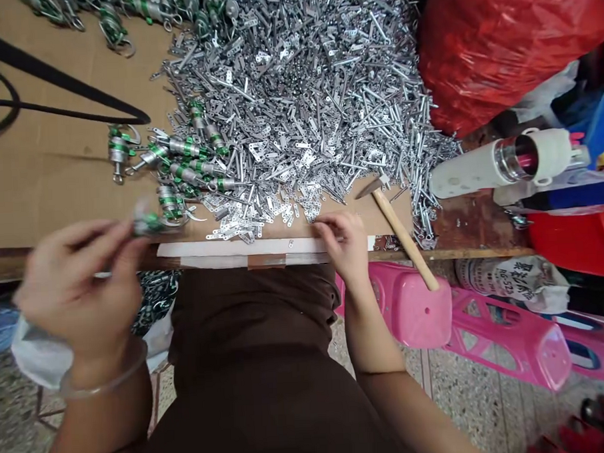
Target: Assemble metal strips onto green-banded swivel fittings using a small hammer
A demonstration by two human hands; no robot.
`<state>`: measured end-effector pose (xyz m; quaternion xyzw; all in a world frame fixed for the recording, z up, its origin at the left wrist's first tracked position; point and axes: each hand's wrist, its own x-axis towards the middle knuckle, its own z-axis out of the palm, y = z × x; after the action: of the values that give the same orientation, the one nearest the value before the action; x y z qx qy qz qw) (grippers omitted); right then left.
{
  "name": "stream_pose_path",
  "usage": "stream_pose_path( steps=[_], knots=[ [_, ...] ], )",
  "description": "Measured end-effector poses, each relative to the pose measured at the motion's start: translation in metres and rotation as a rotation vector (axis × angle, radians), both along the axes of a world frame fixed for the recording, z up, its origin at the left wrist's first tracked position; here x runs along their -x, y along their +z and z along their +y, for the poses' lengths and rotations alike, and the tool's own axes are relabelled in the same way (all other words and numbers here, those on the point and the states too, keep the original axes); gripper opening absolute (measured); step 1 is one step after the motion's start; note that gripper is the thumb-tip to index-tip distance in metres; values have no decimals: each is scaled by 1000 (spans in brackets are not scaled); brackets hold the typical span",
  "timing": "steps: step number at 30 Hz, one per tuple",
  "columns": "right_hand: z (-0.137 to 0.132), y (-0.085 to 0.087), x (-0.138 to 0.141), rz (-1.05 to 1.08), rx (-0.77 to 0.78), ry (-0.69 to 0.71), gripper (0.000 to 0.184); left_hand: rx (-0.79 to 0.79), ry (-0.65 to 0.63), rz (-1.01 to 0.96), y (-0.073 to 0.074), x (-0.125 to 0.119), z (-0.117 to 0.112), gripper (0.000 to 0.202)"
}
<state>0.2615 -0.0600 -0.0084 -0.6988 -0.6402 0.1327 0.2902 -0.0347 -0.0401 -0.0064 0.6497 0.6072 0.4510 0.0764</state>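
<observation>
Left hand (81, 283) holds fitting (150, 224), axis blurred.

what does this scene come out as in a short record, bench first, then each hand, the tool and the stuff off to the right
bench: brown cardboard sheet under a large heap of loose silver metal parts
left hand: holds a small green-and-silver metal piece, blurred
right hand: curled beside small flat silver metal links; grip unclear
tool: wooden-handled hammer, handle jutting past the bench edge
right side: red plastic bag, white bottle, pink plastic stools
</observation>
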Motion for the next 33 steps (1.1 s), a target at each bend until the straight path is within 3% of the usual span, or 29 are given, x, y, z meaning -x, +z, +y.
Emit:
stream_pose_path(
  steps=[2, 4, 8, 13, 24, 30, 33],
  knots=[
    [9, 0, 11, -13, 70, 5, 14, -43, -290, 131, 5, -20, -12, 46],
    [15, 0, 22, -97, 136, -10, 18, -39, -475, 144, 5, -42, -22, 48],
    [19, 3, 30, -223, 218, -23, 19, 7, -597, 129, -3, -69, -31, 33],
    [25, 0, 19, -107, 142, -40, 17, 20, -668, 84, -9, -76, -34, 25],
    [40, -1, 21, -327, 159, 68, 8, 7, -632, 57, -6, -87, -33, 18],
    [-4, 23, 24, -3, 3, 291, 10, 15, -556, 52, -4, -88, -33, 31],
    [-31, 30, 30, -35, -136, 454, 11, 9, -577, 36, -2, -89, -32, 33]
  ],
)
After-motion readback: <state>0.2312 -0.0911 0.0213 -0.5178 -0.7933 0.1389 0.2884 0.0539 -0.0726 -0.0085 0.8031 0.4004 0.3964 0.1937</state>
